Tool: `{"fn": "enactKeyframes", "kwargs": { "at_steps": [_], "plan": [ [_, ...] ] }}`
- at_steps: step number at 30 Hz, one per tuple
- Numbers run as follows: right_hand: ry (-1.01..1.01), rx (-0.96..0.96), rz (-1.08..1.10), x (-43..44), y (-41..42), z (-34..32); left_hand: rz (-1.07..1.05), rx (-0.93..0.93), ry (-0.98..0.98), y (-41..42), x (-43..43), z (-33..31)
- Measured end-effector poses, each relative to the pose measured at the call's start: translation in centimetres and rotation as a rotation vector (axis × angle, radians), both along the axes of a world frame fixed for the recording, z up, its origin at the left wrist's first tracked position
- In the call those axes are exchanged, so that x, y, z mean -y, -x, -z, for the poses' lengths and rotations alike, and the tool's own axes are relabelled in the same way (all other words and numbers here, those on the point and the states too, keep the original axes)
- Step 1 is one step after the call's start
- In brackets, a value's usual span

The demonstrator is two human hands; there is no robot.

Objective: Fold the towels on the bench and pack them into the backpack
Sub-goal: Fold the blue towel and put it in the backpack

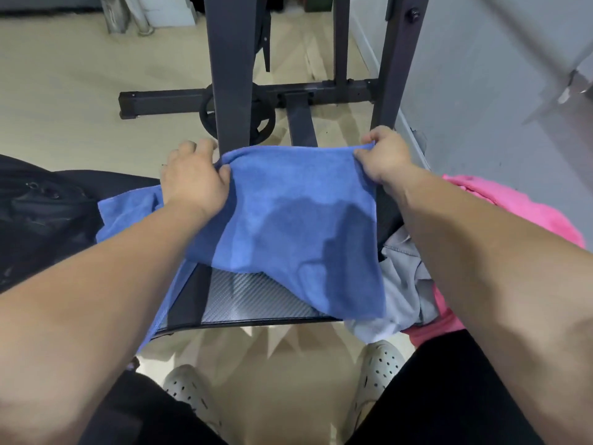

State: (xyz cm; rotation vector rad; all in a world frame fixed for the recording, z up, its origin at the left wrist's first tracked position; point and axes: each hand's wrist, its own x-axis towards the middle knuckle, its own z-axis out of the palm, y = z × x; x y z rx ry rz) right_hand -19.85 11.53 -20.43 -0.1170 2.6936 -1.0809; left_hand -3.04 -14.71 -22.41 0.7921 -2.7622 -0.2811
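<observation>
**Hands stretch the blue towel (298, 220) over the bench (256, 300)**

Left hand (192, 178) and right hand (383, 155) are set apart, each pinching the towel's far edge between thumb and curled fingers. Held so, the cloth between them is pulled flat – probably to square it before a fold. Its near part drapes down toward the person and covers most of the bench's patterned pad. The towel is wider than the span of the hands: a spare length runs left under the left forearm and hangs off the bench's near-left edge.

A grey towel (404, 284) lies crumpled on the right, partly under the blue one, with a pink towel (529, 213) beyond it, both unfolded. At far left sits what looks like the black backpack (41, 213) – within reach for packing, though I cannot tell whether it is open.
</observation>
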Motion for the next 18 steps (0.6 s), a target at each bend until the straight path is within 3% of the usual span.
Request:
{"fn": "enactKeyframes", "kwargs": {
  "at_steps": [4, 9, 14, 18],
  "plan": [
    [-0.112, 0.048, -0.102, 0.2, -2.2, 1.4, 0.179, -0.004, -0.015, -1.9, -2.5, 0.8],
    [-0.359, -0.200, -0.349, -1.0, -9.6, 3.2, 0.454, -0.067, -0.039, -7.9, -7.3, 3.2],
    [-0.543, -0.121, -0.630, -2.2, -15.1, 6.4, 0.454, -0.194, -0.057, -12.1, -8.2, 5.7],
    [-0.659, -0.196, -0.660, -2.8, -15.1, 7.6, 0.364, -0.049, -0.030, -13.2, -6.8, 5.6]
  ]
}}
